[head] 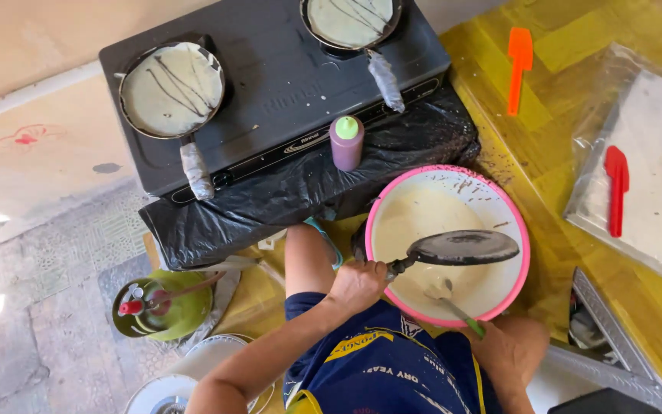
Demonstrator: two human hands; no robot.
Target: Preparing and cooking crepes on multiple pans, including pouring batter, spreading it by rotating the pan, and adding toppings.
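My left hand (358,284) grips the handle of a small black pan (463,248), which is held level over a pink-rimmed bowl (383,192) of pale batter. My right hand (511,349) holds the green handle of a metal ladle (444,291) whose scoop rests in the batter. The bowl sits on a yellow table (553,161) just in front of me. Beyond it, a black two-burner stove (277,84) carries a left pan (172,89) and a right pan (350,21), each with a pale round of batter streaked with dark lines.
A purple squeeze bottle (346,142) with a green cap stands on black plastic sheeting (270,199) at the stove's front. An orange spatula (519,65) lies on the table. A red spatula (617,188) rests on a plastic-covered white board (653,138). A green gas cylinder (158,307) stands on the floor at the left.
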